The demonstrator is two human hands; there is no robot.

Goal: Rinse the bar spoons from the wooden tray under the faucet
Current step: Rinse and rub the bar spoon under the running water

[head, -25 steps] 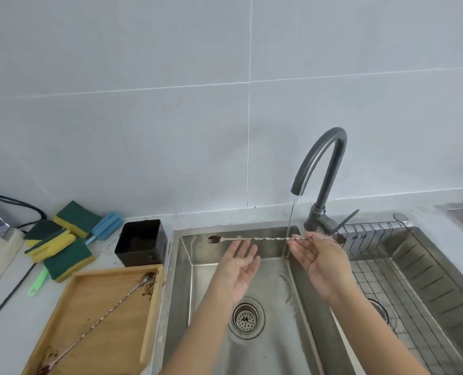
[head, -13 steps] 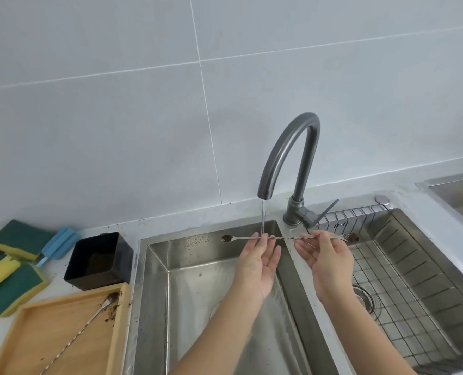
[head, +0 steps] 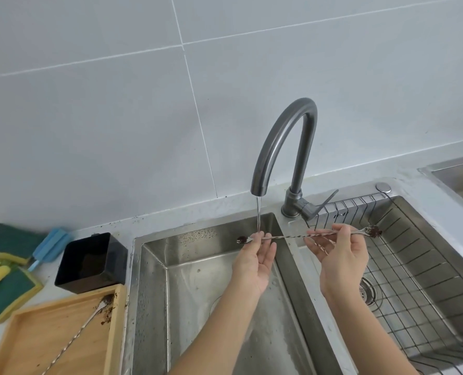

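Nearest us, at the lower left on the tabletop, the wooden tray [head: 21,345] holds the second bar spoon [head: 73,339], lying diagonally with its soiled bowl up by the far right corner, brown grit scattered around it. We judge it is left there because it waits its turn, with half the job undone.

Beyond the tray rim, over the left sink basin [head: 154,293], our forearms reach forward so that any runoff falls into the steel and toward the drain. The left hand [head: 257,261] is palm up, fingers mostly straight and loosely together, its fingertips meeting the twisted stem of the held bar spoon [head: 287,237] right where the water stream [head: 258,215] lands; this looks like a rubbing or steadying contact, though whether the thumb pinches the stem we cannot tell. The right hand [head: 338,255] holds the stem, its grip closed on it between thumb and fingers, over the divider, keeping the spoon level across both basins.

Held so, one dark end [head: 241,240] pokes left of the stream and the dirtier end [head: 373,231] hangs over the wire rack [head: 414,266] in the right basin. We judge the spoon must slide sideways for each end to meet the water.

Farther back stand the black square container [head: 92,261], the sponges [head: 5,266] and a blue brush [head: 50,246] at the left, then the grey gooseneck faucet [head: 284,142], lever raised, against the tiled wall [head: 116,104].
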